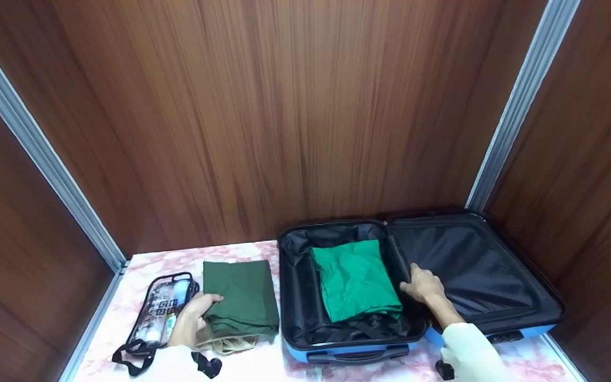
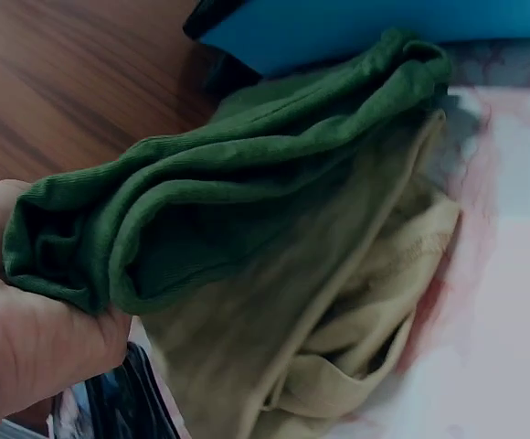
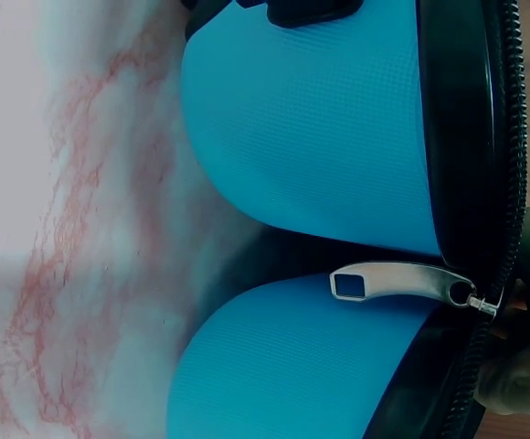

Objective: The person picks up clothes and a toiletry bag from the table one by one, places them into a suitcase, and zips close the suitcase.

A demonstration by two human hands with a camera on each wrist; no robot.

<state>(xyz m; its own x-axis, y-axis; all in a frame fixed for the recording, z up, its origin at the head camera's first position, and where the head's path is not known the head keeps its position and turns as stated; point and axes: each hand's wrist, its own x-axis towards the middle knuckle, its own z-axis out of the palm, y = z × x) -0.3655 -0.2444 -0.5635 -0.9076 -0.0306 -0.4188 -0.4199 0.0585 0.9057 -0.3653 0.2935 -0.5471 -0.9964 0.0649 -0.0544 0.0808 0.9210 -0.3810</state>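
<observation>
My left hand (image 1: 198,313) grips the left edge of a folded dark green garment (image 1: 242,297). In the left wrist view the thumb and fingers pinch its stacked folds (image 2: 238,174). A folded khaki garment (image 2: 338,329) lies under it on the table. To the right, a blue suitcase (image 1: 358,356) lies open with black lining, and a folded bright green garment (image 1: 356,278) rests in its left half. My right hand (image 1: 423,285) holds the inner edge where the two halves meet. The right wrist view has its fingers partly hidden behind the zipper edge, near a metal zipper pull (image 3: 393,280).
A clear pouch (image 1: 162,307) with black trim and several bottles lies left of the garments, its black strap (image 1: 136,358) toward the front. The suitcase's right half (image 1: 464,265) lies opened out flat. Wooden panels (image 1: 295,116) enclose the pink-and-white marbled table (image 1: 146,261) at the back and sides.
</observation>
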